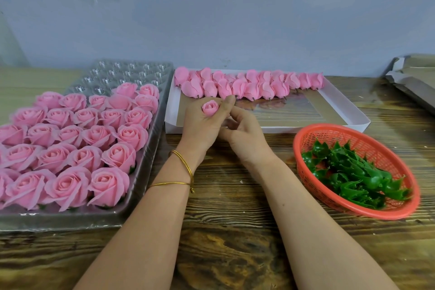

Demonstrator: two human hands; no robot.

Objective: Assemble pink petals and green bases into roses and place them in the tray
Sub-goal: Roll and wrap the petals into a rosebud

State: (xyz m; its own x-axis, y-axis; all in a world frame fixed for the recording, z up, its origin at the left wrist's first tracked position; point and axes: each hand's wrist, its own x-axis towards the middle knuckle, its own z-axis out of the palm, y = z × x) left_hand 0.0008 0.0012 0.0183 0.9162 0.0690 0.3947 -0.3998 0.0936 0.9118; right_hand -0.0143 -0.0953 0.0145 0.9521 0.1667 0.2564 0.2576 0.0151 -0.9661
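Gripping a pink rosebud (210, 108) in curled fingers, the left hand (202, 128) touches the right hand (246, 135), whose own grip cannot be told, above the white box (294, 128).

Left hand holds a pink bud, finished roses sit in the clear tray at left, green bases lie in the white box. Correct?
Not quite: the head view shows the green bases in the red basket, not the white box. The rest stands: the left hand holds a pink bud and finished roses sit in the clear tray.
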